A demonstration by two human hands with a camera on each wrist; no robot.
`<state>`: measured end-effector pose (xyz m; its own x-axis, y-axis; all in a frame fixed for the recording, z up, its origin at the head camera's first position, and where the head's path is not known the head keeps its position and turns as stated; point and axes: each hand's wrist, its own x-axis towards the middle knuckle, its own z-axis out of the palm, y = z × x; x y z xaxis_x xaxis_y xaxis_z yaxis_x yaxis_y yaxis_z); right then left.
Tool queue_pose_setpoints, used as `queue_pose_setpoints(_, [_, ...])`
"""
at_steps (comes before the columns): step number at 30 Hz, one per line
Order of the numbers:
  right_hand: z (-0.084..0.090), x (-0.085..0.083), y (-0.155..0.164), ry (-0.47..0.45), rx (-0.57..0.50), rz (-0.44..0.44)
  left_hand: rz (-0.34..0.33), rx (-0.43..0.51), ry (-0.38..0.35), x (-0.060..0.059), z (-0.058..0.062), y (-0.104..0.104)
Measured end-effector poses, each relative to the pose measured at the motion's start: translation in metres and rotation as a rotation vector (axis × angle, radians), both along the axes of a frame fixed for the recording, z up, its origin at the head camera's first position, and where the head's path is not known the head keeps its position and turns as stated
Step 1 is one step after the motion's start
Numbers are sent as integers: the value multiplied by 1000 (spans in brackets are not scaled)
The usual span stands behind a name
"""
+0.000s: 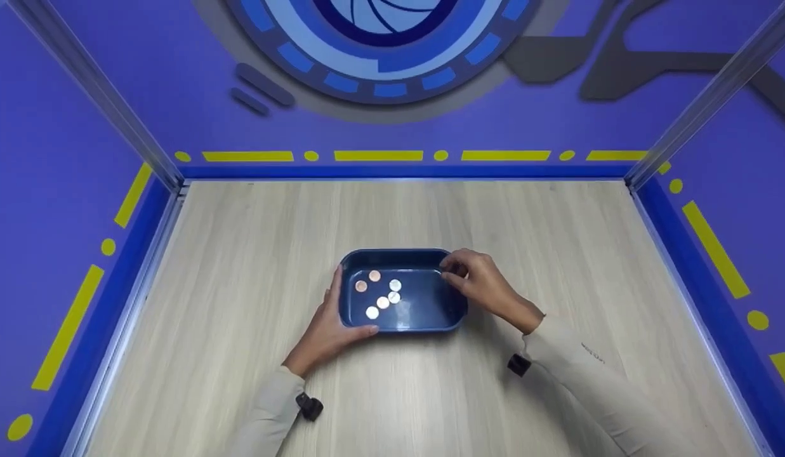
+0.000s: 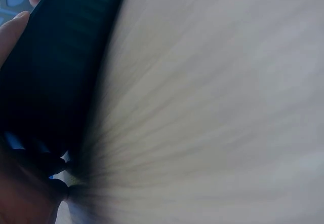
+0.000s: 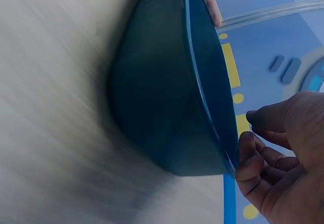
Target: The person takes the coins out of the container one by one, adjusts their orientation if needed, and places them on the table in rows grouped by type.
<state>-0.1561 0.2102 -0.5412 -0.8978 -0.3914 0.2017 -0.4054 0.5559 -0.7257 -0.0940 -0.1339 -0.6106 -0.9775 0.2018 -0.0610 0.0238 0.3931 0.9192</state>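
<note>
A dark blue rectangular tray [image 1: 392, 252] sits on the pale wood table [image 1: 240, 266], and several copper and silver coins [image 1: 381, 292] lie in its left half. My left hand [image 1: 332, 317] grips the tray's near left corner, thumb along the front rim and fingers up the left wall. My right hand [image 1: 454, 268] is at the far right corner, fingers curled and pinching at the rim. The left wrist view is filled by the tray's outer wall [image 2: 55, 72]. The right wrist view shows the tray [image 3: 162, 92] with my right hand's fingertips [image 3: 248, 150] at its rim.
Purple and blue walls with yellow dashes enclose the table on three sides, with metal posts [image 1: 703, 108] at the back corners. Bare wood lies all round the tray. Both sleeves are light, with a small black device [image 1: 518, 364] at each wrist.
</note>
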Motion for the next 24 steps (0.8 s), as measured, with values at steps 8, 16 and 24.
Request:
queue_pose_setpoints(8, [0, -7, -17, -25, 46, 55, 3, 10, 8, 0, -2, 0])
queue_pose_setpoints(16, [-2, -13, -36, -41, 115, 124, -2, 7, 8, -1, -1, -1])
queue_pose_setpoints(24, [-8, -24, -51, -38, 218, 209, -1, -6, -6, -1, 0, -1])
